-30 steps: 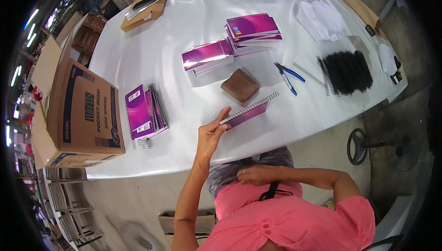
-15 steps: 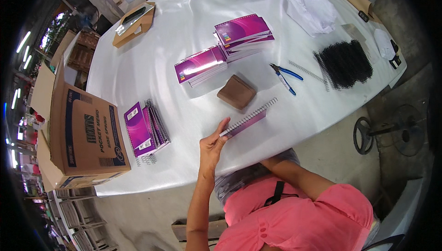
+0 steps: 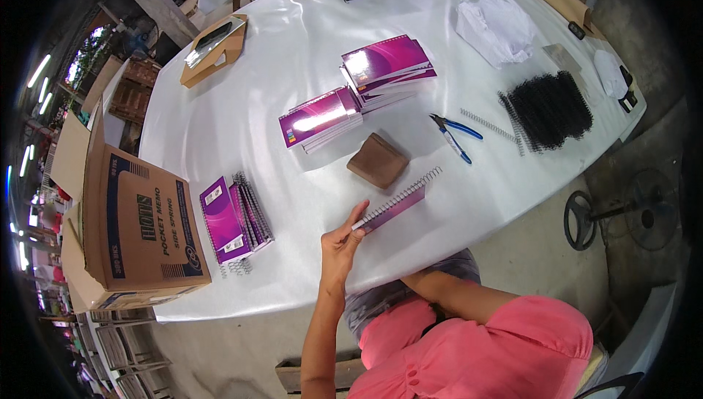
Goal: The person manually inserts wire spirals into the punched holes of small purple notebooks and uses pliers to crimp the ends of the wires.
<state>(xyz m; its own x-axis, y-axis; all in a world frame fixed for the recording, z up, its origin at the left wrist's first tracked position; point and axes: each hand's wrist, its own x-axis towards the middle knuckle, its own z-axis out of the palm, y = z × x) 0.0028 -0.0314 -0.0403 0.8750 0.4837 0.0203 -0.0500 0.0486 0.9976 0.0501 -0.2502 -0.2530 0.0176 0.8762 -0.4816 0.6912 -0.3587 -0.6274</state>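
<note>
My left hand is closed on one end of a purple spiral notebook, with fingers and thumb on either side. The notebook is held on edge above the front of the table, its wire coil uppermost and running past the far end. My right forearm crosses my lap below the table's front edge, and its hand is hidden. Just beyond the notebook lies a brown block. Blue-handled pliers rest to the right of the block, beside a single loose coil.
Two stacks of purple notebooks stand mid-table. Coiled notebooks lie at left beside an open cardboard box. A heap of black coils and a white plastic bag are at right. A fan stands beyond the table edge.
The table and everything on it sit slightly lower in the picture as the view has shifted. My left hand still holds the notebook in nearly the same pose.
</note>
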